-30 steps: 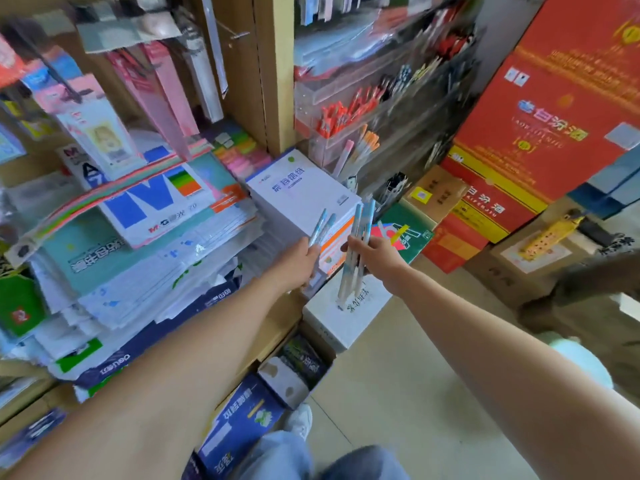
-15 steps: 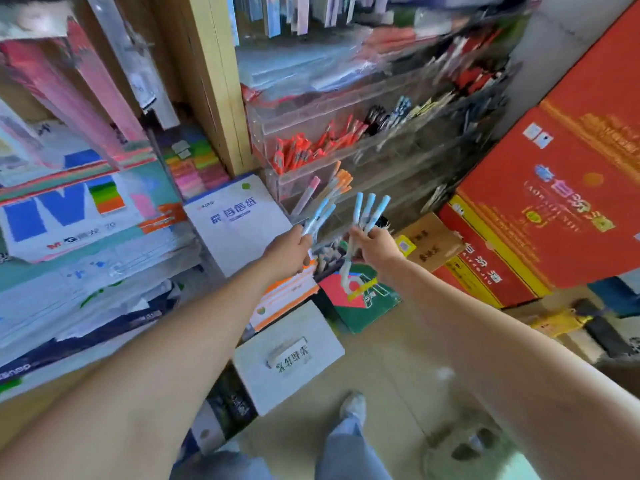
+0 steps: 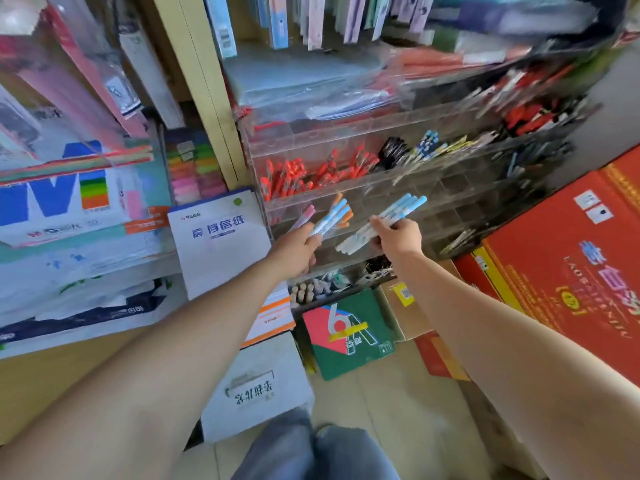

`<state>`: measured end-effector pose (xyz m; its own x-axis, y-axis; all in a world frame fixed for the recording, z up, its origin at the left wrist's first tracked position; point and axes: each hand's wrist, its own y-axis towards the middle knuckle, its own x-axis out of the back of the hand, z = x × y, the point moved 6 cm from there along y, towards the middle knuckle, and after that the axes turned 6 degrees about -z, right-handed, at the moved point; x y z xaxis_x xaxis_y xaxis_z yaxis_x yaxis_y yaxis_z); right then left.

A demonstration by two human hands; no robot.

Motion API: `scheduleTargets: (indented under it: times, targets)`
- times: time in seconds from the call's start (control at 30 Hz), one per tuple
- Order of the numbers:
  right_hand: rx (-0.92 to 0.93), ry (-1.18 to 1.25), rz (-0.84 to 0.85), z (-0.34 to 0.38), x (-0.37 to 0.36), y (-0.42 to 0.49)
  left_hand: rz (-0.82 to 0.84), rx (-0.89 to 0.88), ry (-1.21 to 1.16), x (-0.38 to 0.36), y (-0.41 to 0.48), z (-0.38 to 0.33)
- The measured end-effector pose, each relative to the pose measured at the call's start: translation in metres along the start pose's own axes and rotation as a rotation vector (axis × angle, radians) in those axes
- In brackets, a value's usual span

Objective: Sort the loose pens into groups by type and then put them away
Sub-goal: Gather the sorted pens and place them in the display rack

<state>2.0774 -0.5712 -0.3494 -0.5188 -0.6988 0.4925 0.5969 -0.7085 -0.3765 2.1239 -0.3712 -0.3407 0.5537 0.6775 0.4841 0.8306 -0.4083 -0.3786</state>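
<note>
My left hand [image 3: 298, 249] grips two white pens with light blue caps [image 3: 330, 216], their caps pointing up and right. My right hand [image 3: 398, 235] holds a small bundle of the same blue-capped pens [image 3: 391, 216], fanned toward the upper right. Both hands hover in front of a clear acrylic pen rack [image 3: 408, 168] with stepped rows of compartments. Its upper row holds red pens [image 3: 311, 174], black pens [image 3: 393, 152] and blue patterned pens [image 3: 427, 143]. Behind my left hand's pens, a pink-capped pen [image 3: 306, 214] and orange-capped pens [image 3: 346, 218] stand in a lower compartment.
Stacked paper packs [image 3: 79, 216] and a white letter-paper pad [image 3: 218, 244] fill the shelf at left. A wooden upright [image 3: 204, 88] divides the shelves. Red cartons [image 3: 568, 258] lean at right. A white box [image 3: 256, 386] and a green box [image 3: 349, 334] sit on the floor below.
Both hands have risen from the paper packs to the front of the acrylic rack, carrying the blue-capped pens. The view has swung right and up toward the rack.
</note>
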Motion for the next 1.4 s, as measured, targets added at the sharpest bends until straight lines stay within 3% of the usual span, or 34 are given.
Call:
scheduleTargets:
  times: [0.4,0.67,0.93,1.13,1.3,1.4]
  targets:
    - [-0.068,0.099,-0.035,0.011,0.003,0.098,-0.092,0.165,-0.072,-0.03,0.067,0.018]
    - [-0.087,-0.071,0.228,-0.015,-0.038,0.145,-0.189,0.3,-0.257,-0.064,0.074,0.017]
    - [-0.124,-0.046,0.487,-0.018,-0.06,0.147,-0.262,0.348,-0.242,-0.067,0.07,0.014]
    - [-0.111,-0.146,0.424,-0.006,-0.031,0.149,-0.144,0.35,-0.255,-0.078,0.073,-0.01]
    - [-0.108,0.052,0.842,0.014,-0.02,0.121,-0.007,0.304,-0.223,-0.092,0.081,-0.043]
    - [-0.087,0.083,0.902,0.017,-0.015,0.114,0.044,0.288,-0.207,-0.102,0.086,-0.059]
